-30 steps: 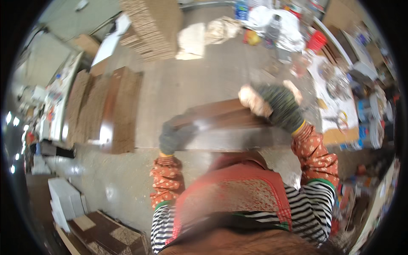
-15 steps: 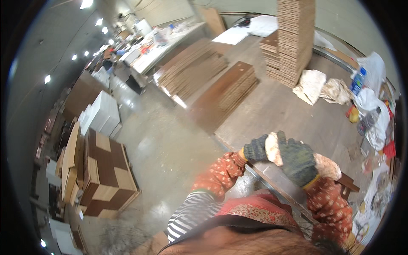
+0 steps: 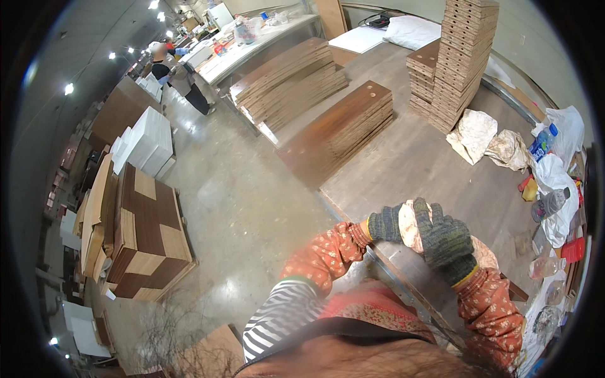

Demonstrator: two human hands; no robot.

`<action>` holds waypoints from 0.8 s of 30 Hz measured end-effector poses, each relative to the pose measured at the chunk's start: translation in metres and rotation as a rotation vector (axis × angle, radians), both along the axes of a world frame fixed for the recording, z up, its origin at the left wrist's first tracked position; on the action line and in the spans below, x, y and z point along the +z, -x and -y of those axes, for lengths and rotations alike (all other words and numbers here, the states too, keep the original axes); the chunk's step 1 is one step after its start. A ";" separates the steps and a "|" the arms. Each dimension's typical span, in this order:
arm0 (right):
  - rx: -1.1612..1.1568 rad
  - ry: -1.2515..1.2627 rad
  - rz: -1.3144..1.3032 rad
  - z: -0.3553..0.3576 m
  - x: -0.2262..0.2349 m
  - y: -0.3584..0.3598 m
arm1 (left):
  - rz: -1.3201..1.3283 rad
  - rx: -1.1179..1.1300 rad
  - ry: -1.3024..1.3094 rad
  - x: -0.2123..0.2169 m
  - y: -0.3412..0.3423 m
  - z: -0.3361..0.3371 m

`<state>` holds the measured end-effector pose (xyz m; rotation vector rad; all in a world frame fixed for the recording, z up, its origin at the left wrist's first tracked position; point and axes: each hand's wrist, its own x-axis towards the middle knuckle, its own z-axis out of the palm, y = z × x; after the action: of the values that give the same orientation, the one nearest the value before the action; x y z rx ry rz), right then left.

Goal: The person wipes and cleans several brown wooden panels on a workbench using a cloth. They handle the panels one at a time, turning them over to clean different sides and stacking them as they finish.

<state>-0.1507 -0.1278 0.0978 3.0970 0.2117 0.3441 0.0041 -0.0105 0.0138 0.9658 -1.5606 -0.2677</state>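
Both hands wear dark grey knit work gloves with yellow cuffs and are together above the near edge of the wooden worktable [image 3: 441,179]. My left hand [image 3: 386,225] is closed at one end of a pale, pinkish patterned cloth [image 3: 411,228]. My right hand [image 3: 446,242] is bent over the same bunched cloth, its fingers curled beside my left hand. More of the cloth shows past my right wrist. The end of a brown wooden piece [image 3: 518,292] sticks out beside my right sleeve; the rest of it is hidden.
Brown boards lie in a near stack [image 3: 340,132] and a farther stack [image 3: 283,82]; a tall board stack [image 3: 463,60] rises at the back. Crumpled cloths [image 3: 472,135], bottles [image 3: 549,205] and plastic bags line the right side. Left on the floor is a patterned board pile [image 3: 151,233]; a person [image 3: 179,79] stands beyond.
The head view has shifted slightly. Both hands stay together on the cloth, with my right fingers more curled. Less of the brown piece by my right sleeve shows. The distant person is plainer now.
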 end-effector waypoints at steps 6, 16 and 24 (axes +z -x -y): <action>-0.176 0.096 -0.094 0.048 0.012 0.074 | -0.077 0.089 -0.410 -0.012 -0.004 -0.027; -0.146 0.049 0.246 0.009 -0.051 0.037 | 0.489 0.250 -0.016 -0.006 0.003 -0.008; -0.220 -0.111 -0.071 0.050 -0.003 0.067 | 0.051 0.251 -0.617 -0.002 0.008 -0.031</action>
<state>-0.2174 -0.1781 0.0946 3.2004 -0.1526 0.2474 -0.0043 0.0200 0.0115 1.6434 -1.4043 -0.5686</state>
